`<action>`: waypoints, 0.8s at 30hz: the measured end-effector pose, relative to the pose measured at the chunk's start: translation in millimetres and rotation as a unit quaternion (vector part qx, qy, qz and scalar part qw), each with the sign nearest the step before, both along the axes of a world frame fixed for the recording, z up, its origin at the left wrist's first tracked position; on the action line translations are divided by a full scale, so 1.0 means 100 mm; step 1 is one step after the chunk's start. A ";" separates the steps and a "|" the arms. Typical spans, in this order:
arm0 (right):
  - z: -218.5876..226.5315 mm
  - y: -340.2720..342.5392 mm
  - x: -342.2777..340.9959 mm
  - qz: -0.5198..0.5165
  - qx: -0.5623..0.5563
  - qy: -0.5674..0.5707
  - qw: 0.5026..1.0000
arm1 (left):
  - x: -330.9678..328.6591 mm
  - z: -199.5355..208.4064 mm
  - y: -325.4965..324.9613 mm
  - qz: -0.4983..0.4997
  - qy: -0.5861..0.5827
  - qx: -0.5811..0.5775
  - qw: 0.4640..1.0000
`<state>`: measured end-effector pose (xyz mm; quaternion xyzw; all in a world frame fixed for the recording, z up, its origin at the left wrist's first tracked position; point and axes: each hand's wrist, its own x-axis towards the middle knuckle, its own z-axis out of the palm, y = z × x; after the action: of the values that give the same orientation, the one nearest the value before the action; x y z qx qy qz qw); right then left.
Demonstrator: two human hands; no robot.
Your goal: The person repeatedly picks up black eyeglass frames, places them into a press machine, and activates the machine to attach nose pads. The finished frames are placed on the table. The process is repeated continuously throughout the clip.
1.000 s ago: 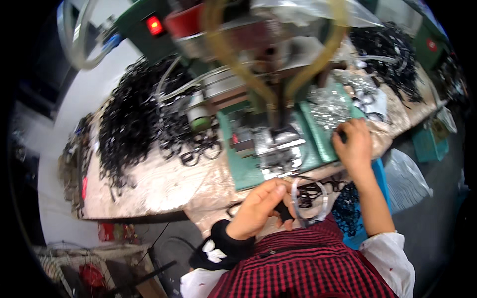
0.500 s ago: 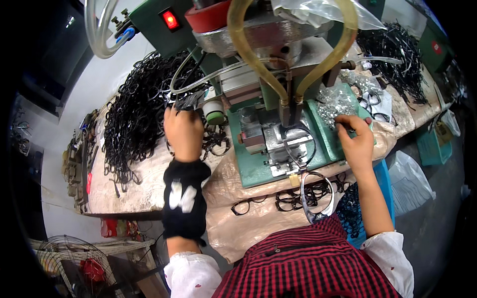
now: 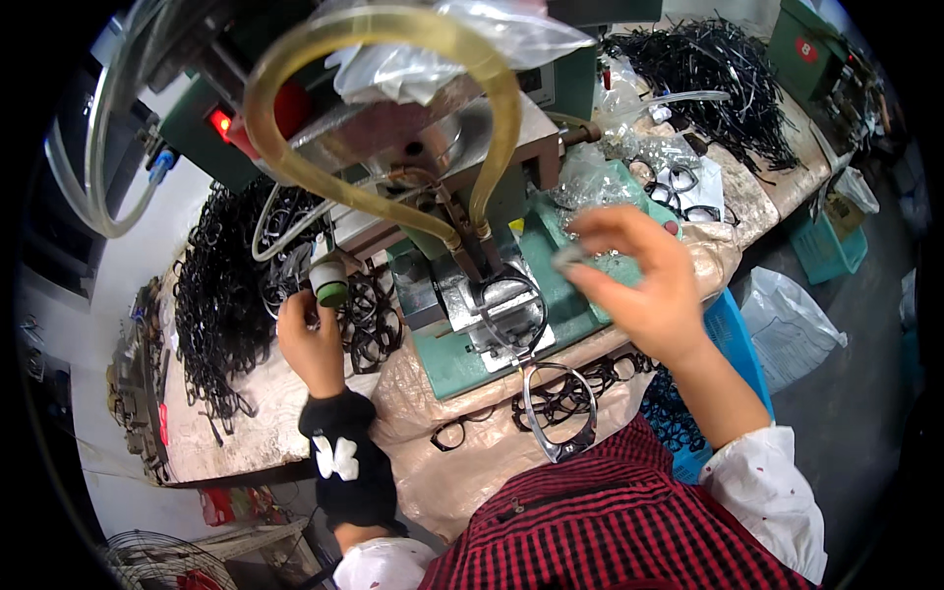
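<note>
My left hand (image 3: 313,344), wearing a black wristband with a white bow, is curled beside the green-tipped push button (image 3: 331,283). Its fingertips meet the edge of a heap of black eyeglass frames (image 3: 211,315); what they hold, if anything, is hidden. My right hand (image 3: 639,285) hovers over the green machine base, near a pile of small shiny metal pieces (image 3: 585,182). Motion smears its fingers, and a greyish blur shows at the thumb tip. A pair of glasses frames (image 3: 560,452) sits in the metal fixture (image 3: 474,317) below the press head, one rim hanging toward me.
Yellow tubing (image 3: 261,98) loops over the press. More dark frames (image 3: 541,408) lie on the brown sheet along the front edge. A blue basket (image 3: 737,354) of dark pieces stands at the right. Thin black strips (image 3: 708,84) are heaped at the back right.
The view has shifted. My right hand has lifted off the small metal pieces toward the fixture. My left hand has drawn back from beside the button to just below it.
</note>
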<state>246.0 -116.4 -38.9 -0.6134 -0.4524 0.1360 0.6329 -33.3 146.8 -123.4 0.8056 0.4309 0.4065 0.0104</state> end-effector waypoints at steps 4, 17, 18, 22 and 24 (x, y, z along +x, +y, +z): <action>-0.01 0.49 -0.18 0.082 0.040 0.113 0.989 | -0.05 0.08 -0.54 -0.103 -0.388 -0.263 0.877; 0.13 0.43 -0.52 0.085 0.043 0.325 0.941 | 0.63 1.37 -1.07 -0.409 -0.400 -0.042 0.819; 0.15 0.43 -0.52 0.088 0.039 0.337 0.937 | 0.62 1.34 -1.08 -0.408 -0.393 -0.032 0.824; 0.21 0.32 -0.51 0.105 0.022 0.304 0.947 | 0.59 1.28 -1.14 -0.417 -0.371 -0.018 0.830; 0.18 0.22 -0.57 0.107 0.060 0.233 0.965 | 0.59 1.20 -1.29 -0.440 -0.311 -0.011 0.842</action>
<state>188.6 -94.7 -21.3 -0.4739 -0.3627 0.3147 0.7381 25.9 17.9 -3.0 0.7416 0.0099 0.5835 0.3308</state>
